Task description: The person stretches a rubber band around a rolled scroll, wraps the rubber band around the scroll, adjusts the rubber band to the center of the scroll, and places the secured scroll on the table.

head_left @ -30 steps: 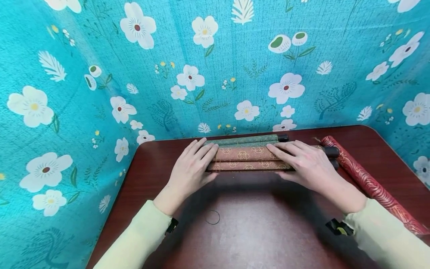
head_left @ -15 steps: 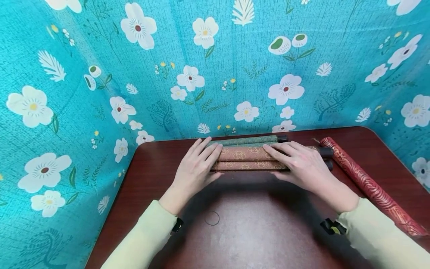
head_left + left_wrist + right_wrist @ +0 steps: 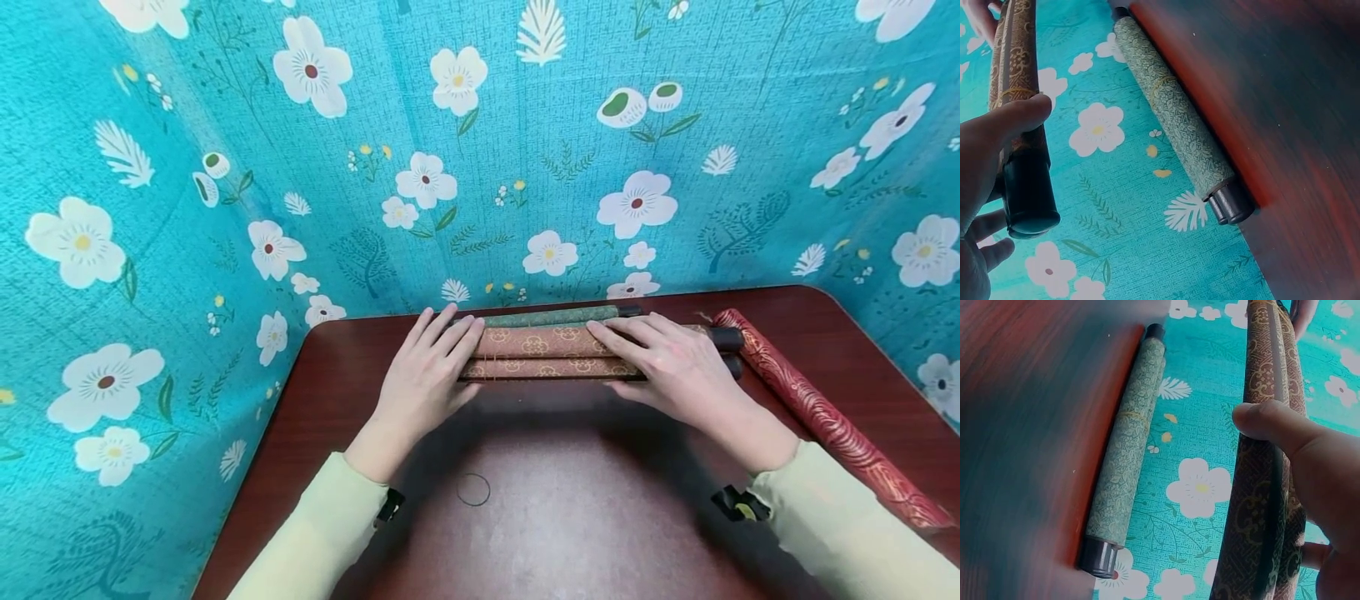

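Pinkish-brown, gold-flowered and black-ended, the double-rolled scroll (image 3: 536, 343) is gripped by both hands (image 3: 425, 367) (image 3: 681, 360).

The head camera looks forward and down from farther back, over the dark red table (image 3: 555, 533) at the left hand (image 3: 423, 375) and the right hand (image 3: 675, 362), with the turquoise floral cloth (image 3: 495, 142) behind. The 2 wrist cameras sit close, facing along the brown brocade scroll (image 3: 536, 343) from opposite ends; all 3 views share it and the green scroll (image 3: 555, 317).
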Tool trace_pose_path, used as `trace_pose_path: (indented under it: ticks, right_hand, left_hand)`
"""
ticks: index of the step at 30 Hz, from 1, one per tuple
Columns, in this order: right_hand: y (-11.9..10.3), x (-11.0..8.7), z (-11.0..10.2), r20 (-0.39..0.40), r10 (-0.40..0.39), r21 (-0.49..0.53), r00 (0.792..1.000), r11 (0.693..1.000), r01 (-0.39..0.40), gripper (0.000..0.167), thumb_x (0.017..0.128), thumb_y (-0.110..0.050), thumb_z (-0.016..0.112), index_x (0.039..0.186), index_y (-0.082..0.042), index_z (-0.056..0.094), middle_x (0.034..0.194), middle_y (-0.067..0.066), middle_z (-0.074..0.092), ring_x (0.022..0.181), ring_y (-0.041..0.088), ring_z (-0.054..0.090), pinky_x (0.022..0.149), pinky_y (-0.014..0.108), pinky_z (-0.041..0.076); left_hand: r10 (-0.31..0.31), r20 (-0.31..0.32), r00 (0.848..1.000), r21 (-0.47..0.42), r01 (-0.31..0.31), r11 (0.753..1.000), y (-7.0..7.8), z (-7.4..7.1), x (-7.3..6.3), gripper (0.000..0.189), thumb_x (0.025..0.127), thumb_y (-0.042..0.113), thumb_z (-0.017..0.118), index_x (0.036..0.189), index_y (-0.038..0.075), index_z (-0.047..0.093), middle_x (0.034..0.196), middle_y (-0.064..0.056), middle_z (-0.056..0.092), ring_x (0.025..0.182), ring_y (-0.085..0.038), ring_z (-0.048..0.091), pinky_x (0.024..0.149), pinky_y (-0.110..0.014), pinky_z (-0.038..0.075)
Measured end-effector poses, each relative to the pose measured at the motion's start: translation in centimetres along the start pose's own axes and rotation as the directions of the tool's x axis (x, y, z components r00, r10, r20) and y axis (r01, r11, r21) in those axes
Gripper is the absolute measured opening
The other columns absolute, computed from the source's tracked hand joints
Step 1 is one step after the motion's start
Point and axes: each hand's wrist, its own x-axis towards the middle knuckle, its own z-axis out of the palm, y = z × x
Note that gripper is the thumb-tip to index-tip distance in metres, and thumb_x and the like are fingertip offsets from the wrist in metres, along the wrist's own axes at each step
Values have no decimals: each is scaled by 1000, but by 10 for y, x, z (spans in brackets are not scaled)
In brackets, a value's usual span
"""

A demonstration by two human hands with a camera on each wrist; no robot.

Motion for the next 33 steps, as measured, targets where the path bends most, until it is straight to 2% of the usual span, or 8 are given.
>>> trace_pose_path:
  ticks: [8,17,23,29,33]
  right_hand:
    - [1,-1,-1,7,8,-13,1000,1000,-8,96,64,-29,101,151,-12,62,128,15,70,100,36,66,60,51,58]
    - [-2,2,-3,-24,4,-6,1000,1000,-4,94,66,-28,100,150,-13,62,129,14,71,100,36,66,60,52,57]
    - [-4,5,-2,-32,6,-12,999,1000,-7,96,65,-27,101,152,-14,61,129,15,71,100,37,67,63,54,59]
    - [-4,7,3,-38,13,-11,999,1000,-13,93,68,-30,100,151,-14,62,128,15,71,101,37,68,64,54,59]
    - [-2,6,2,-48,14,-20,999,1000,-15,94,66,-29,101,150,-14,62,128,15,72,99,37,67,61,53,59]
  left_hand:
    - [12,-31,999,32,-11,999,6,3,2,89,74,37,99,147,2,62,141,-14,68,143,-38,55,125,-48,37]
    - [53,-108,993,8,-52,999,12,6,10,90,71,35,102,143,-1,64,140,-15,70,137,-34,61,122,-46,42]
    - [64,-116,991,18,-62,998,20,8,17,89,72,37,102,144,0,64,142,-15,69,138,-31,62,123,-44,40]
    - [30,-120,992,0,-31,1000,18,6,14,97,72,46,100,150,4,61,145,-13,67,140,-32,60,123,-48,40]
    - [0,-106,994,-7,-1,1000,11,2,7,97,72,42,101,151,5,60,146,-13,66,141,-34,58,124,-51,38]
